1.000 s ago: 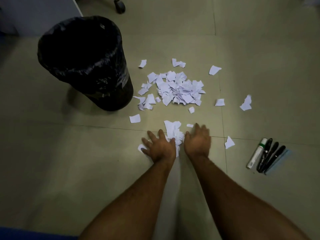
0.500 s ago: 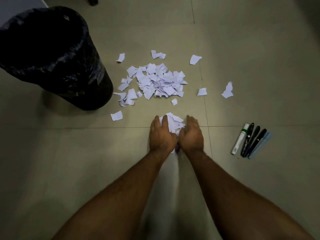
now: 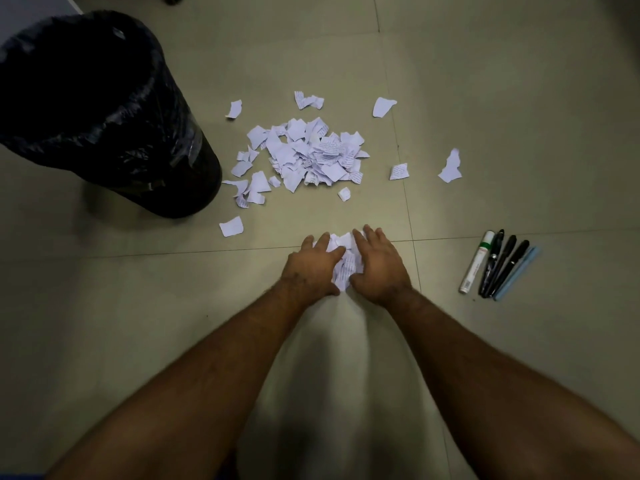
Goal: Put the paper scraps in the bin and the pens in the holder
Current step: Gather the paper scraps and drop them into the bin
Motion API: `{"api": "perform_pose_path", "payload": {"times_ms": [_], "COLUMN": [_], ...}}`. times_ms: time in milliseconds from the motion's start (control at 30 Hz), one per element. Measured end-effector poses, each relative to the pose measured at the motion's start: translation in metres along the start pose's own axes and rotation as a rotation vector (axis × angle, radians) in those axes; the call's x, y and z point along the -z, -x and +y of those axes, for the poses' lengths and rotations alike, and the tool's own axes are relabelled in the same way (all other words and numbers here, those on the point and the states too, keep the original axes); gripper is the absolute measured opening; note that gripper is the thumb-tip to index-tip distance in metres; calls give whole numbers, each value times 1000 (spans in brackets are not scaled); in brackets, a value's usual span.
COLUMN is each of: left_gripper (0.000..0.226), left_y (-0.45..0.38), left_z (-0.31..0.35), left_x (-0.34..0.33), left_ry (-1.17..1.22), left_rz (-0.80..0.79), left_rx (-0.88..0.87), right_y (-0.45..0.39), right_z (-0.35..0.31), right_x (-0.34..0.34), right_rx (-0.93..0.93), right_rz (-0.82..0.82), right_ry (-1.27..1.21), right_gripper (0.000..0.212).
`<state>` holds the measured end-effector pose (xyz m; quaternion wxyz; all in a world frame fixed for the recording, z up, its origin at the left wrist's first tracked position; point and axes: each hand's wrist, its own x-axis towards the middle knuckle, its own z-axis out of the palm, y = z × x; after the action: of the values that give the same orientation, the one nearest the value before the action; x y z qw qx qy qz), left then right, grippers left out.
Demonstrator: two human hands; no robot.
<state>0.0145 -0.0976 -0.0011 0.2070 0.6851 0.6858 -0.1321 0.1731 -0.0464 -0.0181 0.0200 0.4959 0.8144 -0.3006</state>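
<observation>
Here the left hand (image 3: 310, 268) and right hand (image 3: 379, 263) both clasp a bunch of paper scraps (image 3: 343, 258) on the floor (image 3: 138, 323), between the black bin (image 3: 100, 109) and the pens (image 3: 498, 265)

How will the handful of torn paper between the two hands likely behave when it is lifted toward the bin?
The gathered scraps are many loose torn pieces, so they are probably very light and floppy. Some will likely slip out unless the left hand and right hand keep cupping them from both sides. Any that drop should flutter rather than fall straight, possibly missing the bin.
</observation>
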Motion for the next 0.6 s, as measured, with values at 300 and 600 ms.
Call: {"api": "perform_pose_path", "payload": {"times_ms": [300, 600], "left_gripper": [97, 41], "left_y": [7, 7], "left_z": [-15, 14], "left_x": [-6, 5], "left_ry": [65, 67], "left_rz": [173, 170], "left_rx": [86, 220], "right_y": [-15, -1], "right_z": [-13, -30], "right_x": [-3, -10], "right_rx": [134, 10], "right_rz": [-138, 165], "right_ry": [187, 150], "right_gripper": [104, 34]}}
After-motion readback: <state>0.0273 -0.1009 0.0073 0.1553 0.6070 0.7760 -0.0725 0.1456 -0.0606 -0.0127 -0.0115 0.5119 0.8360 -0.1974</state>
